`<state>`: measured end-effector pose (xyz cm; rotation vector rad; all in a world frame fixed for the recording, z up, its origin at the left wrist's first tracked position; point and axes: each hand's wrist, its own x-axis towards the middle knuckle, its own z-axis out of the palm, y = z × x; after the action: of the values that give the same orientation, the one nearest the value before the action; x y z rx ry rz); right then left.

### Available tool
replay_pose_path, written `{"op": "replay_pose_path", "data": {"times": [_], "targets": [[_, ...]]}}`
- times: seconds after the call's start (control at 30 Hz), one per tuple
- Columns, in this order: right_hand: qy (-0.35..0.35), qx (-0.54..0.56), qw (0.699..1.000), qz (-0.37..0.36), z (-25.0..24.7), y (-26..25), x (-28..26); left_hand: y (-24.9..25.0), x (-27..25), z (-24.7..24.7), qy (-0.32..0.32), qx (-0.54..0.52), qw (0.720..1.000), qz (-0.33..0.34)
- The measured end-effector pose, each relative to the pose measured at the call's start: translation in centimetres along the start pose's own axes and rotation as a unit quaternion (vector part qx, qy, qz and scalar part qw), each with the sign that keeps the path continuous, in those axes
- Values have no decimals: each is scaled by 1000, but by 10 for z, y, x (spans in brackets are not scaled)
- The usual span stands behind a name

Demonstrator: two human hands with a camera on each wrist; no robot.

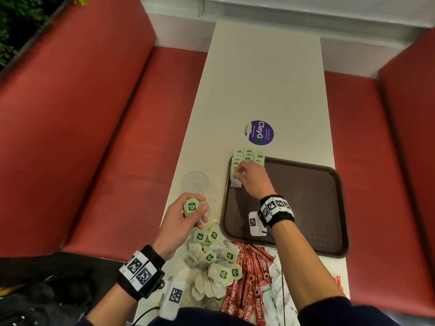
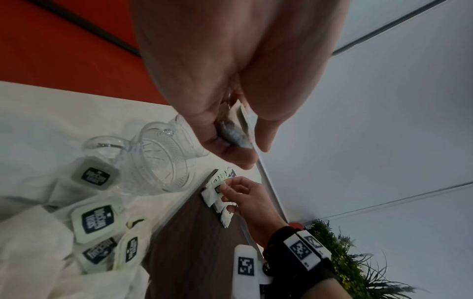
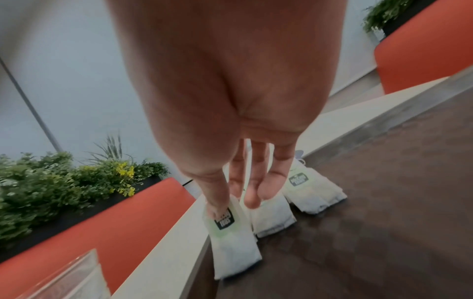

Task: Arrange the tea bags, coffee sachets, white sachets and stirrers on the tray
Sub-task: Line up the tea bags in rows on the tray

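Between red booth seats, on the white table [image 1: 259,78], the right hand [image 1: 253,178] pinches a tea bag [image 3: 230,238] at the tray [image 1: 306,208]'s far-left corner, long axis toward the person, while the left hand [image 1: 186,217], nearer the loose pile [image 1: 214,262], grips the next bag [image 1: 191,206].

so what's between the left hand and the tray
In the head view, only bare white table separates the left hand, holding a tea bag, from the tray.

My rig, worn items: dark navy sleeves [image 1: 329,312] pushed up both forearms; black wristbands [image 1: 281,214], each ringed with white plates bearing black square code markers; a white tagged camera block [image 1: 255,223] under each wrist; thin black cables [image 1: 282,278] trailing back.
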<state>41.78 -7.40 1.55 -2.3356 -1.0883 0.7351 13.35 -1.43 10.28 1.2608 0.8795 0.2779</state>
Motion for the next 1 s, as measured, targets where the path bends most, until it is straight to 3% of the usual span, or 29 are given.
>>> {"op": "replay_pose_path", "data": {"times": [0.37,0.7,0.87,1.0], "targets": [[69,22,997,17,13,7,4,-1,1,0,8,-10,1000,-7],[111,-42,993,13,31,10,-21,-5,5,-1,-19,-81,996,-34],[136,83,986,-38,13,-25,-44,2,0,4,-39,-86,996,-2],[53,216,971,-89,-12,-70,-87,3,-1,7,-42,-89,995,-1]]}}
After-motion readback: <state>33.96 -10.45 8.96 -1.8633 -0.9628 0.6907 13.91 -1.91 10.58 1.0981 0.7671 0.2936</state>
